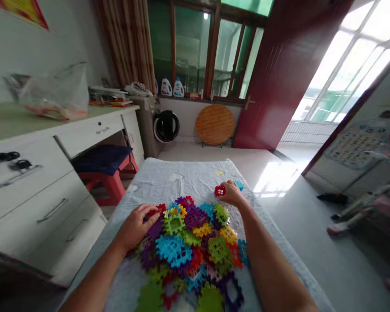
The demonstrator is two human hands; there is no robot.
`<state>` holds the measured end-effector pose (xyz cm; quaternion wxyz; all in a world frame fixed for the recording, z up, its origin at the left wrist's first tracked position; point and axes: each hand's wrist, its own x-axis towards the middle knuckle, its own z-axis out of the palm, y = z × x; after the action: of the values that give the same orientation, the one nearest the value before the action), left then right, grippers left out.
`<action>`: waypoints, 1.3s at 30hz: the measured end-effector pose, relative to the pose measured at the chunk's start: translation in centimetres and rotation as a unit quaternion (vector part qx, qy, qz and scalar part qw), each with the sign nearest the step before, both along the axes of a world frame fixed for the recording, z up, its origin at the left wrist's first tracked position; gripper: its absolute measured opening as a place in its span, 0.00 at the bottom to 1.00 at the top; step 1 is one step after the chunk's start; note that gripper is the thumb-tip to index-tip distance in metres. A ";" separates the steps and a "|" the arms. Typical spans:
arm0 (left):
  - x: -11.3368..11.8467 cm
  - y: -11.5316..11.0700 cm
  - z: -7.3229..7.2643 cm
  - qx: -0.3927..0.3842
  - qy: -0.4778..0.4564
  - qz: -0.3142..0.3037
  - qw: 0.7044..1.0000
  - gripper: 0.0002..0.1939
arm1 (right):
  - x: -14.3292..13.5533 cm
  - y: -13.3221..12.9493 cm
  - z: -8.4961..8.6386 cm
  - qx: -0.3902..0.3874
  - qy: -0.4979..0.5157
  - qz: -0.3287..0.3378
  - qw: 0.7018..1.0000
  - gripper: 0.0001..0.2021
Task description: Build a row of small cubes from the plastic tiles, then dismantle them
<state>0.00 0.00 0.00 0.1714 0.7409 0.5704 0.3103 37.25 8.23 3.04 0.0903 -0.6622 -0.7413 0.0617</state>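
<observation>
Red windowed piece [219, 191], one only, pinched in the closed grip of the right hand [232, 193], arm stretched forward above the far right of the cloth-covered worktop [198, 173], with one blue piece [238, 185] just beside the knuckles. Left hand [141, 223] palm down at the left edge of one multicoloured heap [190, 238], fingers loosely bent by another red piece [160, 209], grip impossible to tell; heaped pieces too overlapped to count.

Piece pile [173, 249]: sat on the cloth [198, 173]
Stool [102, 159]: was left of the cloth
Round board [215, 124]: stood way behind
</observation>
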 end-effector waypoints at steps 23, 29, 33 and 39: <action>0.2 -0.3 0.4 0.031 0.019 -0.009 0.999 0.21 | -1.9 -1.6 0.5 -0.045 -0.006 -0.147 0.988 0.26; 0.3 -0.3 0.7 0.035 0.017 -0.002 0.999 0.21 | -0.4 -0.7 0.9 -0.011 -0.007 -0.169 0.986 0.22; 0.3 -0.3 0.7 0.035 0.014 -0.007 0.999 0.21 | -0.3 0.2 1.2 0.013 -0.032 -0.171 0.985 0.24; 0.2 -0.2 0.4 0.034 0.010 -0.004 0.999 0.21 | -0.1 1.2 1.4 0.001 -0.073 -0.133 0.988 0.25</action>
<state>0.19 -0.25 0.43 0.1416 0.7516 0.5582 0.3218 37.19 9.46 4.42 0.0443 -0.7577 -0.6511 -0.0003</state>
